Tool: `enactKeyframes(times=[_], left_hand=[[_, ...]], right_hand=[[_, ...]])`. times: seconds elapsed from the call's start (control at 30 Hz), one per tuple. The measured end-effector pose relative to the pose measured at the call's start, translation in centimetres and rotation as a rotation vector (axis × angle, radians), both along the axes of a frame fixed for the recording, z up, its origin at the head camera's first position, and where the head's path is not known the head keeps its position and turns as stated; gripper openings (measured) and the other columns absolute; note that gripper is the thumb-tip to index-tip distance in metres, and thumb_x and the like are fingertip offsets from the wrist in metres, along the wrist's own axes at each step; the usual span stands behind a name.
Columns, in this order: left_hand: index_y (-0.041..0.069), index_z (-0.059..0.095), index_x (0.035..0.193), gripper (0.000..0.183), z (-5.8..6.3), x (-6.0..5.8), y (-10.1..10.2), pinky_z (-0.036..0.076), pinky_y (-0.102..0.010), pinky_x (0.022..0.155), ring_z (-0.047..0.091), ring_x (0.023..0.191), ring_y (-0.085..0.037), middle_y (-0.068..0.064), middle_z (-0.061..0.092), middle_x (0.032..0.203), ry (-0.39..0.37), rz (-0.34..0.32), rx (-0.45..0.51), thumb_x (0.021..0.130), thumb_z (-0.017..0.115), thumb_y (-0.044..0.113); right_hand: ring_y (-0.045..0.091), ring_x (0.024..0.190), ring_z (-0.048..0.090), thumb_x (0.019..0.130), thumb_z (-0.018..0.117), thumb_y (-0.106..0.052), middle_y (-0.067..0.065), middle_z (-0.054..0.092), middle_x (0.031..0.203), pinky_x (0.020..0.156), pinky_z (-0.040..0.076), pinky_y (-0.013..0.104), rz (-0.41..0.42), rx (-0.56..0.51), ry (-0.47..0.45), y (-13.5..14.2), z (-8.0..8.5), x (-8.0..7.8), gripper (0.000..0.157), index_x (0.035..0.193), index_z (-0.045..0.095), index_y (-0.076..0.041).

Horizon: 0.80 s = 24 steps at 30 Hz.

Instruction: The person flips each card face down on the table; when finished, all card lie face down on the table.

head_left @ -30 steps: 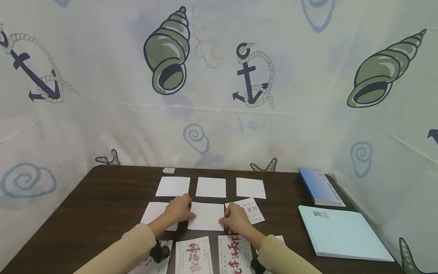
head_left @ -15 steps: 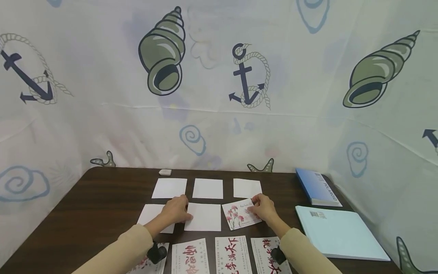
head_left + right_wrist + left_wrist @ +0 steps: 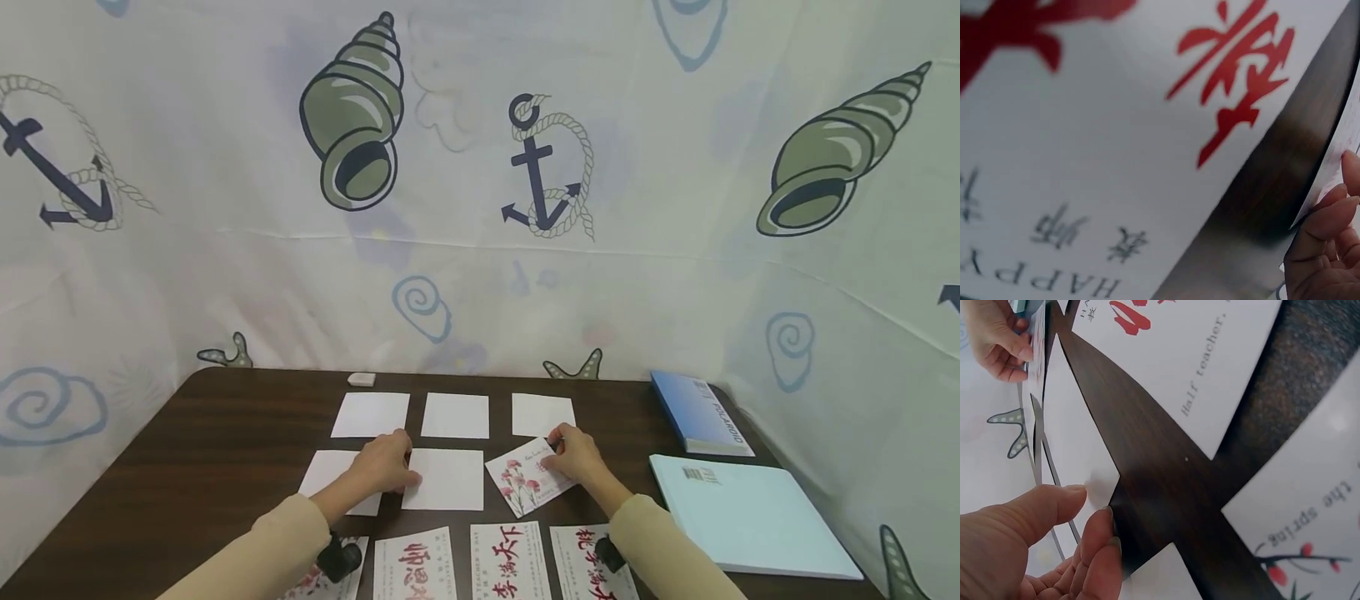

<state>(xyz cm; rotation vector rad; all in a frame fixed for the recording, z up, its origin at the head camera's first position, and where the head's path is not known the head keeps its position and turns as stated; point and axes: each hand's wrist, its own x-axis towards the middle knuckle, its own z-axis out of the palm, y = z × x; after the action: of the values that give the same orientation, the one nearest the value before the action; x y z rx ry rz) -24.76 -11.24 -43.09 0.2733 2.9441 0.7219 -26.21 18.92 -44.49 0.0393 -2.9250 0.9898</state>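
Observation:
My left hand (image 3: 384,463) pinches the left edge of a blank white card (image 3: 445,481) in the middle row. In the left wrist view its thumb lies on top of the card and the other fingers sit at the edge. My right hand (image 3: 576,455) pinches the right side of a greeting card (image 3: 523,481) printed with pink flowers. That card lies at a slant, and the hand covers part of its red lettering. Partly under my left forearm is another blank card (image 3: 324,469).
Three more blank cards, the central one (image 3: 455,416) among them, form the back row. Several cards with red calligraphy (image 3: 510,562) line the front. To the right lie a blue box (image 3: 699,412) and a pale blue flat pad (image 3: 753,517). An eraser-like white block (image 3: 362,379) sits at the back edge.
My right hand has shifted from the flower card's left edge to its right side, uncovering the flowers. The card has turned to a steeper slant. My left hand stays at the blank card.

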Motion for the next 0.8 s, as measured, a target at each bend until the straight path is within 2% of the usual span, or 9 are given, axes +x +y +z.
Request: enactKeyframes(times=[0.27, 0.43, 0.63, 0.8], left_hand=[[-0.004, 0.057, 0.099, 0.034, 0.1, -0.1, -0.4, 0.042, -0.027, 0.05, 0.058, 0.049, -0.01, 0.0, 0.06, 0.062, 0.007, -0.03, 0.076, 0.076, 0.076, 0.012], [0.0, 0.06, 0.095, 0.021, 0.2, -0.3, 0.6, 0.046, -0.024, 0.049, 0.057, 0.052, -0.009, 0.0, 0.057, 0.065, 0.023, -0.013, 0.233, 0.079, 0.072, 0.009], [-0.002, 0.062, 0.102, 0.024, 0.1, -0.6, 3.9, 0.053, -0.025, 0.056, 0.062, 0.062, -0.011, -0.004, 0.061, 0.076, -0.11, -0.051, 0.481, 0.083, 0.07, 0.01], [-0.006, 0.06, 0.104, 0.027, -0.1, -0.6, 6.5, 0.055, -0.028, 0.06, 0.065, 0.067, -0.013, -0.007, 0.064, 0.08, -0.193, -0.07, 0.607, 0.084, 0.068, 0.009]], right_hand=[[0.016, 0.067, 0.045, 0.074, 0.074, -0.006, 0.003, 0.047, 0.072, 0.058, 0.036, 0.025, -0.048, 0.006, -0.065, -0.3, -0.1, 0.3, 0.025, 0.087, 0.054, -0.001], [0.015, 0.065, 0.044, 0.075, 0.074, -0.004, 0.004, 0.044, 0.072, 0.052, 0.038, 0.023, -0.04, -0.055, -0.067, 0.1, -0.1, 0.3, 0.026, 0.084, 0.05, -0.002], [0.015, 0.066, 0.045, 0.077, 0.073, -0.003, 0.004, 0.044, 0.075, 0.051, 0.039, 0.022, -0.056, -0.144, -0.07, 0.6, -0.4, 0.5, 0.027, 0.087, 0.048, -0.003], [0.013, 0.061, 0.047, 0.079, 0.071, -0.001, 0.005, 0.046, 0.076, 0.05, 0.042, 0.021, -0.053, -0.264, -0.091, 0.8, -0.7, 0.7, 0.026, 0.09, 0.048, -0.002]])
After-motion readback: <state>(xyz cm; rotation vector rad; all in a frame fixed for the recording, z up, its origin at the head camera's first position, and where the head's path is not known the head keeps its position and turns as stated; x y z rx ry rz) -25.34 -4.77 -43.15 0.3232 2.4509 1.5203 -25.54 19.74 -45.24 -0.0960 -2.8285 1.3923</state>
